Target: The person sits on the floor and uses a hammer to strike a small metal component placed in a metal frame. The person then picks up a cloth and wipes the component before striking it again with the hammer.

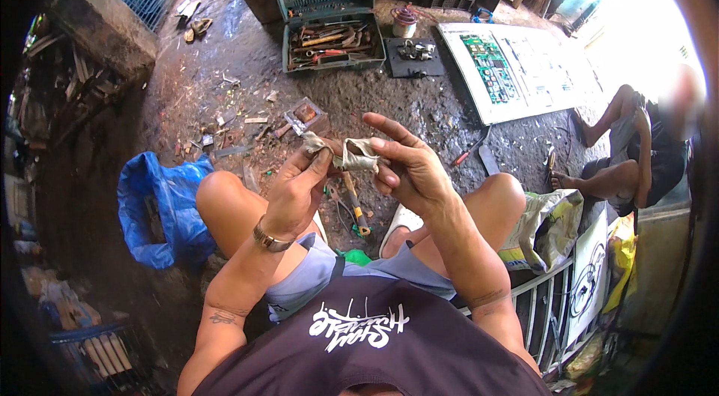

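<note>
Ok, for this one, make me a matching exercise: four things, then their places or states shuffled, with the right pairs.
1. crumpled grey piece
2. blue sack
3. green circuit board
4. toolbox

A. beside the left knee
B. lid open, tools inside
C. held between left hand and right hand
D. on the white panel

Pairs: 1-C, 2-A, 3-D, 4-B

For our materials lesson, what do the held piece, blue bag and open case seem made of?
Held piece: possibly dull sheet metal; stiff-looking, ragged bends.
Blue bag: probably shiny plastic sheeting; creased highlights.
Open case: likely matt plastic; moulded recesses.
</note>
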Motion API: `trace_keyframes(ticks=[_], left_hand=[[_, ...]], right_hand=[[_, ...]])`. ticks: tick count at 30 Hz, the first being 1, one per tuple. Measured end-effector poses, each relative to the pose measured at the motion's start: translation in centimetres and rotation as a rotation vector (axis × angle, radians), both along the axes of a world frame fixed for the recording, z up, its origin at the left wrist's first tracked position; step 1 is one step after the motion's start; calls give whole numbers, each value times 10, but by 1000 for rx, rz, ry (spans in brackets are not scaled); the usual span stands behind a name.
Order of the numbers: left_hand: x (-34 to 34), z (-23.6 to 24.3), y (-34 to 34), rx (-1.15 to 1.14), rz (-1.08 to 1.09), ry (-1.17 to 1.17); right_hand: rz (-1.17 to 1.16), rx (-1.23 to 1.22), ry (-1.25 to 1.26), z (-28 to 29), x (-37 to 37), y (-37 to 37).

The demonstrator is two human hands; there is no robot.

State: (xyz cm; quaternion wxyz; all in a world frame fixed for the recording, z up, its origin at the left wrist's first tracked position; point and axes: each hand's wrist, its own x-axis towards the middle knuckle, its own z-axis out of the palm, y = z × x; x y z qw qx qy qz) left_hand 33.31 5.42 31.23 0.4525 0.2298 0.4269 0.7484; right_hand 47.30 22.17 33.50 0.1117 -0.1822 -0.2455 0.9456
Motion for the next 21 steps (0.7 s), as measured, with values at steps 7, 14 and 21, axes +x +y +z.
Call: trace_keyframes(ticks=[7, 14, 21], left_hand=[[3, -17, 1, -48, 24, -161], [7, -20, 1, -133, -4, -95], [4, -14, 0, -22, -135, -116]], right_hand=[[38, 653, 88, -21, 12, -1], [37, 1243, -33, -34, -5, 2], [78, 1022, -39, -53, -12, -1]])
